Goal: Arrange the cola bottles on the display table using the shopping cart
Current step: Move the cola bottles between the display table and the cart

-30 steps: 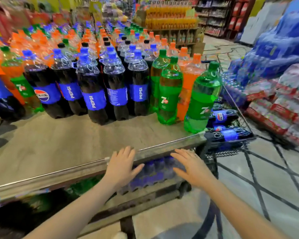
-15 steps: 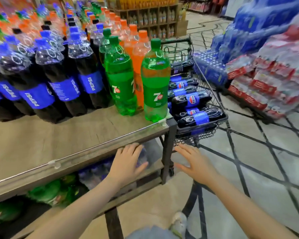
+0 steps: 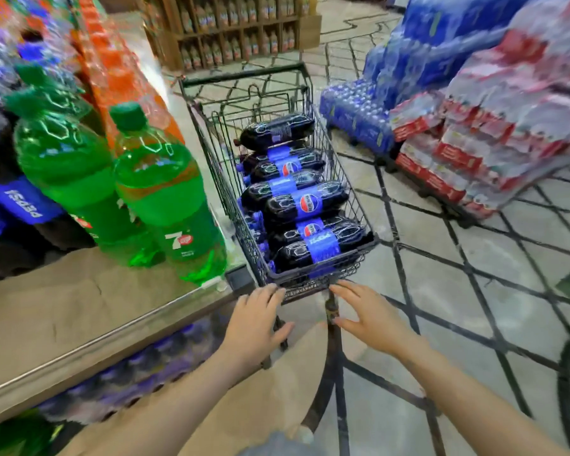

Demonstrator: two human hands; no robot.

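Note:
A dark wire shopping cart point(image 3: 343, 179) stands right of the display table point(image 3: 63, 311), filled with several cola bottles point(image 3: 306, 205) lying on their sides, dark with blue labels. More upright cola bottles point(image 3: 10, 205) stand on the table's left part. My left hand point(image 3: 257, 320) hovers with straight fingers just below the cart's near rim, beside the table's corner. My right hand point(image 3: 366, 314) reaches out flat, fingertips close to the cart's near edge. Neither hand holds anything.
Two green 7up bottles point(image 3: 165, 195) stand at the table's near right corner, orange soda bottles point(image 3: 119, 74) behind them. Shrink-wrapped packs point(image 3: 474, 133) are stacked on the floor to the right. A wooden shelf of bottles point(image 3: 231, 31) stands farther back. Blue bottle packs sit under the table.
The view has swung right and closer to the cart. Both hands moved from the table's front edge to the cart's near rim, still with straight fingers.

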